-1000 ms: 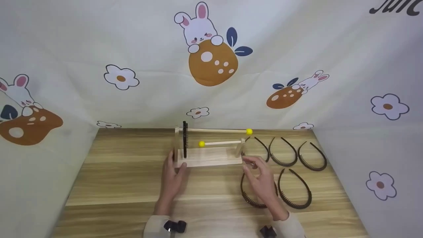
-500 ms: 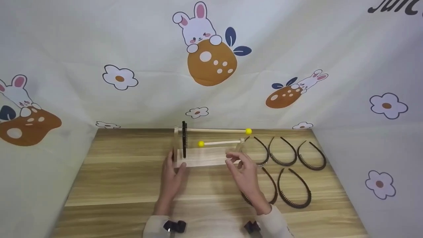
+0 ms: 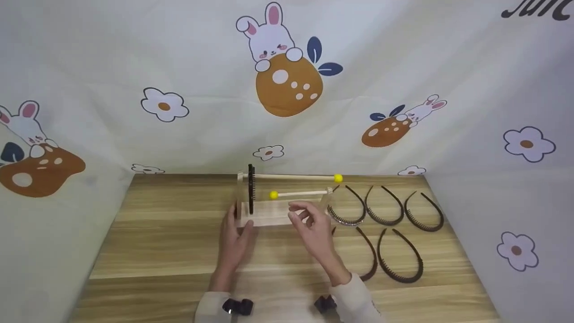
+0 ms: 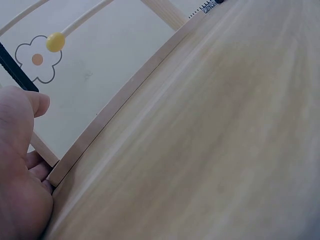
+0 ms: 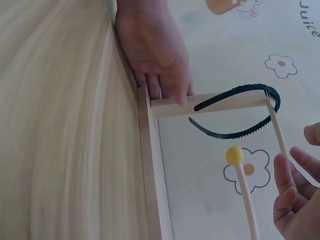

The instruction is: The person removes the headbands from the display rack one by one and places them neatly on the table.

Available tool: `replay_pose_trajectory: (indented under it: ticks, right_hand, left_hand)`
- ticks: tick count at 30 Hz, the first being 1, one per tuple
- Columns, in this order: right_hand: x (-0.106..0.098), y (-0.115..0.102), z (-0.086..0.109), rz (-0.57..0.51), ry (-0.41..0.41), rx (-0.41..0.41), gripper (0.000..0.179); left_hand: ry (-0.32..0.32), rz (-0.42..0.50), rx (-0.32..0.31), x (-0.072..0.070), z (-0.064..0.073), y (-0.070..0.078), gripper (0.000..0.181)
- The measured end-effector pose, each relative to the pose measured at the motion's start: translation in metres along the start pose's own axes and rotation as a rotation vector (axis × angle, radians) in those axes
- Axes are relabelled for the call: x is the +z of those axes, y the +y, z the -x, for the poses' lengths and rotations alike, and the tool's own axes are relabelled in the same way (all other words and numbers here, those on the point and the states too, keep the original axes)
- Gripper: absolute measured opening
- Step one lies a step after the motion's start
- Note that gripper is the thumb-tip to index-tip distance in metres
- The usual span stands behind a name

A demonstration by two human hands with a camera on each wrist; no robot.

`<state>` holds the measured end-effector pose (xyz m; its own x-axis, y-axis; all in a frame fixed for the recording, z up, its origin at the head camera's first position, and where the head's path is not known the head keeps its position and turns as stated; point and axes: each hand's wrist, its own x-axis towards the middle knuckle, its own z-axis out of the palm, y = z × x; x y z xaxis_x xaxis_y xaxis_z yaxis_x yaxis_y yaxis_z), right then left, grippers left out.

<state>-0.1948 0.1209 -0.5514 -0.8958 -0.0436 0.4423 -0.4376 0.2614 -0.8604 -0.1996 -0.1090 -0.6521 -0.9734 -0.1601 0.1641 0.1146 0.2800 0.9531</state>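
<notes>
A pale wooden rack (image 3: 264, 211) stands on the table, with an upright at each end and two rods tipped by yellow balls. One black toothed headband (image 5: 231, 135) hangs on the upper rod, close to the left upright. My left hand (image 3: 233, 240) grips the rack's left end, its thumb in front and fingers behind; the left wrist view shows fingers curled at the base's corner (image 4: 55, 175). With loosely bent fingers and nothing in them, my right hand (image 3: 317, 233) is before the right half of the base, below the lower rod (image 3: 302, 194).
To the right, several dark toothed headbands (image 3: 421, 264) lie on the wood-grain table (image 3: 170, 251) in two rows. The right forearm partly covers the nearest one (image 3: 372, 251). A printed cloth (image 3: 202, 130) with rabbits and flowers encloses the back and sides.
My right hand has moved left from the rack's right end to in front of its base, uncovering more of the headbands. The left hand and the hanging headband have stayed put.
</notes>
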Motion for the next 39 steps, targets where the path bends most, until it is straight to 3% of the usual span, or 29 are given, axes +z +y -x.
replay_pose_trajectory:
  ticks: [5, 13, 19, 28, 39]
  right_hand:
    - [0.010, -0.007, -0.008, -0.053, -0.020, 0.072, 0.019]
    - [0.026, -0.013, -0.018, -0.123, -0.039, 0.118, 0.021]
    - [0.038, -0.016, -0.025, -0.116, -0.050, 0.120, 0.022]
    - [0.055, -0.025, -0.035, -0.129, -0.051, 0.209, 0.031]
    - [0.074, -0.030, -0.043, -0.270, -0.048, 0.278, 0.037]
  left_hand:
    - [0.014, -0.010, 0.004, 0.000, -0.001, -0.002, 0.078]
    - [0.009, -0.015, 0.011, 0.001, -0.002, -0.003, 0.080]
    - [0.022, -0.026, 0.021, 0.002, -0.002, -0.003, 0.079]
    - [0.024, -0.017, 0.004, 0.002, -0.001, -0.002, 0.079]
    - [0.024, -0.036, -0.010, 0.001, -0.001, -0.001, 0.078]
